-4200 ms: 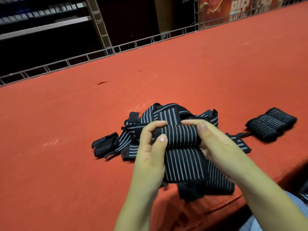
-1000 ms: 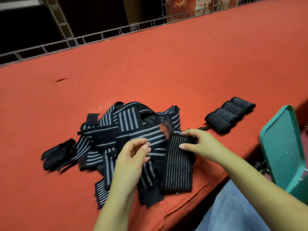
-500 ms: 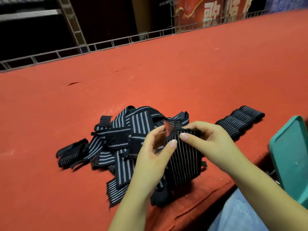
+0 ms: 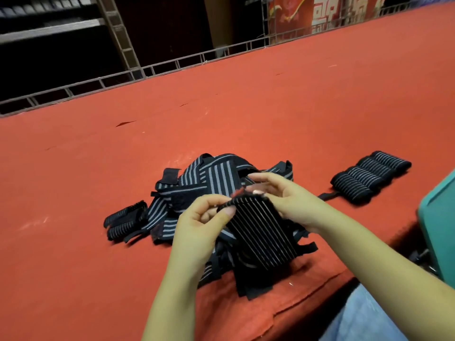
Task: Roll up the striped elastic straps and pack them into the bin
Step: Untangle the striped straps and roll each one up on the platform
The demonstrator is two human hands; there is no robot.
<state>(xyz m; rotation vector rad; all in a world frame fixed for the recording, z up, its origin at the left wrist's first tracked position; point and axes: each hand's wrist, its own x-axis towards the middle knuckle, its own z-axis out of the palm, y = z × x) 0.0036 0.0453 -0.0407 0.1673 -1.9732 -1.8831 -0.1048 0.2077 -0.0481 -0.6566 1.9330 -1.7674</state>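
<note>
Black striped strap (image 4: pixel 261 232), lengthwise toward viewer

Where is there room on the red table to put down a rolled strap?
Bare red table lies behind the strap pile up to the metal rail, and between pile and finished rolls. Crowded: around both hands, where the held strap hangs.

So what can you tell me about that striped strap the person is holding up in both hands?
The held strap is a wide black band with thin pale stripes running along its length; it looks like stretchy woven fabric. A small red patch shows at its top edge. The left hand pinches its upper left corner and the right hand grips the upper right. It hangs unrolled, slanting down over the pile of loose straps on the red table.
</note>
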